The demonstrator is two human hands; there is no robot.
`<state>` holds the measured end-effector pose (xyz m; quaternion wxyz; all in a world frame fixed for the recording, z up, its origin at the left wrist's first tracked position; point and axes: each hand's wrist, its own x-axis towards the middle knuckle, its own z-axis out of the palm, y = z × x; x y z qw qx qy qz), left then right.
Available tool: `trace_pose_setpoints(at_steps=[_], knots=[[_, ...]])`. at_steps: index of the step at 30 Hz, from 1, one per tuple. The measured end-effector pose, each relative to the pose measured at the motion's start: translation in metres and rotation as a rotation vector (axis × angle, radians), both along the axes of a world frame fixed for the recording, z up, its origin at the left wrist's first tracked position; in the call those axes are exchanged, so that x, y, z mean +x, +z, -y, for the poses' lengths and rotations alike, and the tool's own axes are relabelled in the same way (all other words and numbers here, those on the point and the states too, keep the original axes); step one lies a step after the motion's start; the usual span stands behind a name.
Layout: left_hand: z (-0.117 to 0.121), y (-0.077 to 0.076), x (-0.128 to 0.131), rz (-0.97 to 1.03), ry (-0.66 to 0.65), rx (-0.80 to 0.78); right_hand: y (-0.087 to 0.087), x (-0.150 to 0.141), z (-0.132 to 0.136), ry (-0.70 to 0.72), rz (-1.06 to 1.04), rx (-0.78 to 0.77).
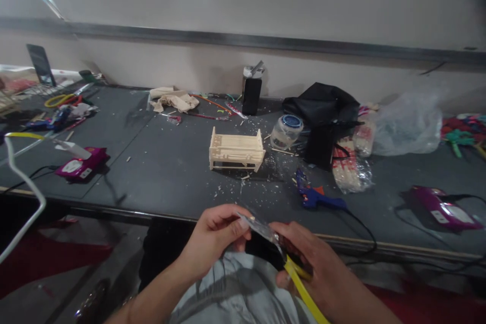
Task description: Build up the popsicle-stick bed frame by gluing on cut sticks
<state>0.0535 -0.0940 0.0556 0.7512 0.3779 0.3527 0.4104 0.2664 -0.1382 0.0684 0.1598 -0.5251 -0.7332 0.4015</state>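
My right hand [307, 258] is wrapped round the yellow handles of a pair of scissors [299, 283], held low in front of my lap. Their grey blades [261, 228] point up and left towards my left hand [224, 230]. Its thumb and fingers are pinched together at the blade tips. Whatever small piece is between them is too hidden to name. Beyond the hands, a small bed-like model of pale wooden sticks [237, 149] stands upright on the dark table [170, 172], touched by neither hand.
A blue glue gun [317, 197] lies right of the model, its cord running over the table's front edge. Behind it are a clear jar with a blue lid [286, 131] and a black bag [326, 104]. Purple power boxes [442, 207] sit at both sides. White scraps dot the table.
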Motion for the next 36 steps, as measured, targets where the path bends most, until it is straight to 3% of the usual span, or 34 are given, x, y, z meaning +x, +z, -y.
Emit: trace_pose_setpoints(at_steps=[4, 14, 20, 24, 26, 30, 36], knots=[[0.002, 0.000, 0.002, 0.014, 0.008, 0.027, 0.004, -0.001, 0.000, 0.017, 0.029, 0.016], [0.010, 0.002, 0.007, -0.042, 0.103, 0.094, -0.003, -0.004, 0.003, 0.027, 0.131, 0.253], [0.010, 0.004, 0.006, -0.102, 0.124, 0.289, -0.010, -0.007, 0.005, 0.001, 0.189, 0.441], [0.011, 0.007, 0.002, -0.248, 0.071, 0.373, -0.021, -0.007, 0.005, 0.013, 0.183, 0.564], [0.011, 0.006, 0.001, -0.264, 0.037, 0.345, -0.024, -0.007, 0.002, 0.008, 0.171, 0.537], [0.007, 0.000, -0.003, -0.101, 0.002, 0.180, -0.018, -0.006, -0.005, -0.062, 0.130, 0.506], [0.002, -0.003, -0.008, -0.035, -0.086, 0.086, -0.003, -0.007, -0.009, 0.035, 0.152, 0.400]])
